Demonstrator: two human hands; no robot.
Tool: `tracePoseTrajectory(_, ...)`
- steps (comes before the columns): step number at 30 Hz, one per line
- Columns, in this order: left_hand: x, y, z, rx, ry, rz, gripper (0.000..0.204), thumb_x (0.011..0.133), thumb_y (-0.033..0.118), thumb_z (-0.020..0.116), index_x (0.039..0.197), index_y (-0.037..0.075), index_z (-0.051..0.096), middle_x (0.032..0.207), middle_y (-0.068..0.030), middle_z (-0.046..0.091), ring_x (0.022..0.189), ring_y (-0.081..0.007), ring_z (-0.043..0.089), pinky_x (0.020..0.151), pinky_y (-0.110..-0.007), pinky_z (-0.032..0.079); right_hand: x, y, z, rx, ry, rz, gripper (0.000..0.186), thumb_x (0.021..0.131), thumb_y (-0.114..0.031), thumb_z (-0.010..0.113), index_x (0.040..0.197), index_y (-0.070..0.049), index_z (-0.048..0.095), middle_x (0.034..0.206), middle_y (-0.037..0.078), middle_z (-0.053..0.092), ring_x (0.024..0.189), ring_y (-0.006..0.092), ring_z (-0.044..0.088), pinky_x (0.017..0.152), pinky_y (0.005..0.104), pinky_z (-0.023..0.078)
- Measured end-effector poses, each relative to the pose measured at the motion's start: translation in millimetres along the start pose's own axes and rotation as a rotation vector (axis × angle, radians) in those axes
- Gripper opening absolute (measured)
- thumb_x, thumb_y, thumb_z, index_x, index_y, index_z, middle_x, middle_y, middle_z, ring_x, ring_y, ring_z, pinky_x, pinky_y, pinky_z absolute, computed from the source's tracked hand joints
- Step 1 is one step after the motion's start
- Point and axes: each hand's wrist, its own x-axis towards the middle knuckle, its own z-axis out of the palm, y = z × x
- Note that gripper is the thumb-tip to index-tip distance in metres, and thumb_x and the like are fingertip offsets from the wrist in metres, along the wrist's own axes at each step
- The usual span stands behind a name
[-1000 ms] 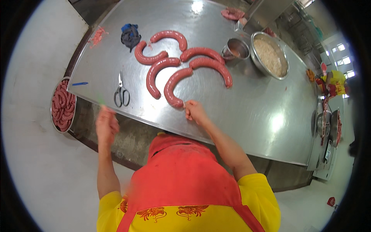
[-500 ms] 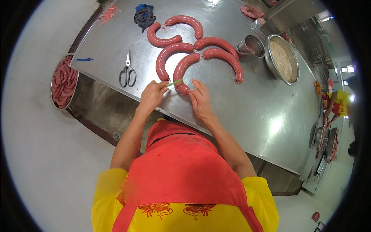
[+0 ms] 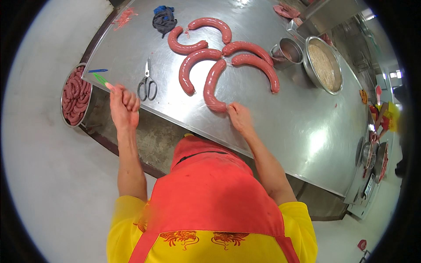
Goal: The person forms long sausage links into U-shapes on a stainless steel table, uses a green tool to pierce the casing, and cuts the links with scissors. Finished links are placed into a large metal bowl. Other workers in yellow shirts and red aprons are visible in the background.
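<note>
My left hand (image 3: 124, 107) is raised near the table's left edge, fingers closed round a slim, pointed green netting needle (image 3: 100, 79). My right hand (image 3: 240, 117) is closed at the lower end of a curved red sausage (image 3: 210, 87), gripping its tip. A thin pale string crosses that end of the sausage; where it runs beyond is too fine to follow. Other thick sausages lie linked on the steel table: one (image 3: 187, 72) just left of the held one, one (image 3: 258, 69) to its right, and several farther back. Black-handled scissors (image 3: 147, 82) lie beside my left hand.
A blue tool (image 3: 98, 70) lies at the table's left corner. Past that edge stands a tub of sausages (image 3: 76, 98). A dark cloth (image 3: 163, 20) and pink scraps (image 3: 124, 18) lie farther back. To the right stand a metal pitcher (image 3: 287, 51) and a steel bowl (image 3: 338, 83).
My left hand has swung left and away from the sausage with the green netting needle. My right hand has gone from loosely open fingers to closed at the sausage's end, which has shifted right.
</note>
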Motion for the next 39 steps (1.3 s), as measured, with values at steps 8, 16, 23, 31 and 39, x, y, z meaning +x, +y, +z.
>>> tracePoseTrajectory(8, -122.2, -55.7, -16.1, 0.806, -0.381, -0.874, 0.035, 0.106, 0.040, 0.053, 0.102, 0.006, 0.061, 0.065, 0.0035, 0.049, 0.048, -0.0071, 0.043, 0.044, -0.025, 0.034, -14.0, -31.0, 20.8, 0.805, -0.144, 0.569, 0.021, 0.099, -0.015, 0.053, 0.099, 0.003, 0.064, 0.099, 0.021, 0.069, 0.088, 0.0351, 0.068, 0.080, 0.0449, 0.055)
tracePoseTrajectory(16, -40.3, -114.9, 42.0, 1.560, -0.631, 0.133, 0.030, 0.095, 0.020, 0.066, 0.123, 0.012, 0.072, 0.092, -0.0103, 0.069, 0.083, -0.0216, 0.067, 0.075, -0.037, 0.052, -22.0, -27.3, 24.9, -0.470, 0.294, -0.783, 0.012, 0.097, -0.005, 0.057, 0.102, 0.001, 0.067, 0.114, 0.014, 0.065, 0.108, 0.0208, 0.060, 0.088, 0.0359, 0.050)
tracePoseTrajectory(23, -83.5, -163.9, 84.4, 0.575, -0.551, -0.012, 0.020, 0.096, 0.012, 0.067, 0.111, 0.001, 0.071, 0.093, -0.0035, 0.067, 0.087, -0.0121, 0.060, 0.082, -0.029, 0.051, -12.7, -8.6, 20.1, 0.209, -0.100, -0.034, 0.019, 0.097, -0.021, 0.058, 0.099, -0.005, 0.070, 0.077, 0.002, 0.061, 0.070, 0.0137, 0.055, 0.064, 0.0312, 0.046)
tracePoseTrajectory(31, 12.7, -49.1, 6.5, -0.199, 0.064, -0.145, 0.034, 0.105, 0.043, 0.055, 0.087, 0.014, 0.052, 0.063, 0.0043, 0.036, 0.052, -0.0083, 0.032, 0.048, -0.027, 0.032, -13.7, 1.0, -23.5, -0.270, 0.103, -0.104, 0.030, 0.094, -0.027, 0.060, 0.094, 0.001, 0.069, 0.077, 0.015, 0.067, 0.073, 0.0246, 0.065, 0.069, 0.0387, 0.050)
tracePoseTrajectory(39, 47.1, -156.4, -60.6, 1.096, 0.188, -0.079, 0.028, 0.095, 0.016, 0.061, 0.115, -0.003, 0.066, 0.083, -0.0147, 0.066, 0.073, -0.0303, 0.065, 0.070, -0.041, 0.055, -7.8, 32.9, -57.3, -0.031, 0.025, 0.285, 0.023, 0.094, -0.019, 0.060, 0.098, 0.002, 0.068, 0.078, 0.015, 0.070, 0.075, 0.0301, 0.068, 0.073, 0.0403, 0.053)
